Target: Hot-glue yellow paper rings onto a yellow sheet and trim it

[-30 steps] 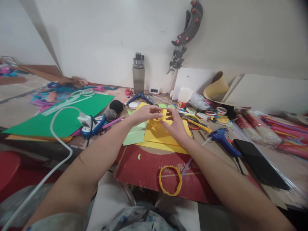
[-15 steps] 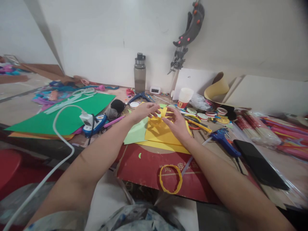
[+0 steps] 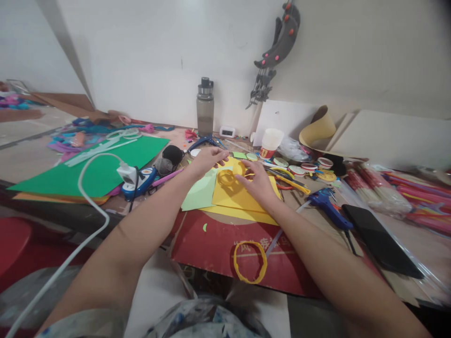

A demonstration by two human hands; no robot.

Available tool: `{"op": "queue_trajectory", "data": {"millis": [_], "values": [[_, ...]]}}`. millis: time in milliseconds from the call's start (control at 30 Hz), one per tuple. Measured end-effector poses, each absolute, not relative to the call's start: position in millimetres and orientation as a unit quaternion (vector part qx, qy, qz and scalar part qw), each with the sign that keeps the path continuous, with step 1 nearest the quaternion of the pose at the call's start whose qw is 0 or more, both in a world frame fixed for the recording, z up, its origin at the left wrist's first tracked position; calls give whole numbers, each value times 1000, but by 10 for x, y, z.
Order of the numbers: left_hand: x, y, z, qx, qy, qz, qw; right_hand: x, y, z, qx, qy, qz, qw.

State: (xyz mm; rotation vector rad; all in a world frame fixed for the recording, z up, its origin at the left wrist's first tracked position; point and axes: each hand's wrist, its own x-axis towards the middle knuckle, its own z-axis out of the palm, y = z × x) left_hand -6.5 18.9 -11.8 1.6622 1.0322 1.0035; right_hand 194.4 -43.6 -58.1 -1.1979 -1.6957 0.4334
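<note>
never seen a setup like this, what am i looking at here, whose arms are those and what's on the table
There is no machine here: these are a person's own bare arms, seen by one camera worn on the head, looking forward and down.

The right hand holds a small curled yellow piece over yellow sheets. The left hand hovers close by, its fingers loosely open and apparently holding nothing.

Nearer the body, a yellow ring lies on a red board. To the left are a large green sheet and a blue power strip; to the right, a blue glue gun and what looks like a black phone. A bottle stands at the back.
</note>
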Motion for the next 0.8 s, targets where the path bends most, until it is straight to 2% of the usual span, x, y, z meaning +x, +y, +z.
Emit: {"op": "queue_trajectory", "data": {"millis": [267, 467, 633, 800], "values": [[-104, 237, -170, 706, 446, 381, 396, 2029, -388, -610, -553, -689, 125, 451], [-151, 212, -134, 782, 443, 276, 341, 2175, -367, -597, -596, -709, 17, 376], [-159, 172, -98, 832, 422, 145, 329, 2186, -383, -586, -638, -705, 19, 309], [-137, 212, -182, 857, 410, 116, 290, 2182, -374, -607, -640, -712, 40, 285]]}}
